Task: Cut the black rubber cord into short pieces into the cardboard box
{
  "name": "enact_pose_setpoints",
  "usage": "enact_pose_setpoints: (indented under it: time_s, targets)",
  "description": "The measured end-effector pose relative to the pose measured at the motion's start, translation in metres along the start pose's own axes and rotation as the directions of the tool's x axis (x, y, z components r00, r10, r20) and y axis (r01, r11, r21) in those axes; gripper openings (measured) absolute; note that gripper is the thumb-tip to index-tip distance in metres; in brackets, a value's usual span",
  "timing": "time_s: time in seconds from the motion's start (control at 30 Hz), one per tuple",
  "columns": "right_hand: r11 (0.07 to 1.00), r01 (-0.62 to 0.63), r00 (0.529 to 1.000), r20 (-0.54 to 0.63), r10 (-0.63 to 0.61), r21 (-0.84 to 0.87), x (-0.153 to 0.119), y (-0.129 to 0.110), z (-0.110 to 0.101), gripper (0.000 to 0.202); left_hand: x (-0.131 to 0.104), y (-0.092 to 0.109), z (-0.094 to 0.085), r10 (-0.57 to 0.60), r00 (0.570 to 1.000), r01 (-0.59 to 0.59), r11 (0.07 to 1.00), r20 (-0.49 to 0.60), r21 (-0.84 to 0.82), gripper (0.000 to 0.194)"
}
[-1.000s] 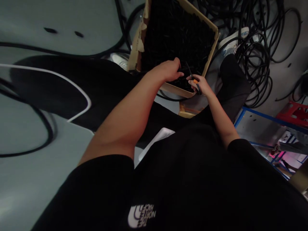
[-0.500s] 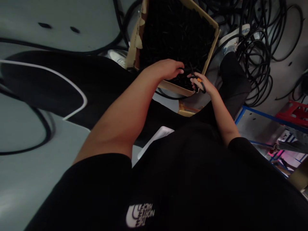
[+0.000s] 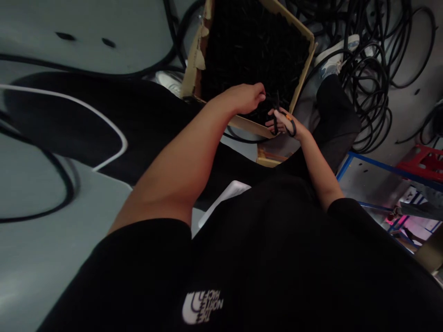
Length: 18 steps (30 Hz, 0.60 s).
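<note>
A cardboard box (image 3: 194,69) full of short black pieces stands between my feet. Over its near part, my left hand (image 3: 247,97) is closed, thumb and fingers together; what it pinches is dark and too small to make out. Just right of it, at the box's near right corner, my right hand (image 3: 284,122) holds black scissors (image 3: 276,100) with an orange spot at the pivot. The blades point away from me, over the box, and look slightly apart. A small gap separates the two hands.
Black cable (image 3: 372,78) lies in tangled loops at the upper right, around my shoe. More cable runs along the floor at left. A blue-edged frame (image 3: 387,169) and a red stool (image 3: 425,161) stand at right. Beneath the box's near edge is a wooden piece (image 3: 268,161).
My left fingers have closed more tightly together. The scissors have turned more upright, their handles spread wider, and my right fingers have shifted slightly left and toward me.
</note>
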State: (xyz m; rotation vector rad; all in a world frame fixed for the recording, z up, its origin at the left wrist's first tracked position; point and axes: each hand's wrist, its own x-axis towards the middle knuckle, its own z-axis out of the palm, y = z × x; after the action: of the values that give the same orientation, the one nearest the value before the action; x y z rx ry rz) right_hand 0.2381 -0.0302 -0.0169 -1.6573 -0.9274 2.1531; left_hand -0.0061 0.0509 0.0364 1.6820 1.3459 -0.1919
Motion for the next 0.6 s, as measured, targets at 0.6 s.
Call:
enact_pose_setpoints:
  time_s: [0.6]
  targets:
    - [1.000, 0.004, 0.993, -0.115, -0.003, 0.006, 0.004, -0.015, 0.025, 0.062, -0.006, 0.011, -0.007, -0.058, 0.998, 0.057, 0.997, 0.013, 0.055, 0.059]
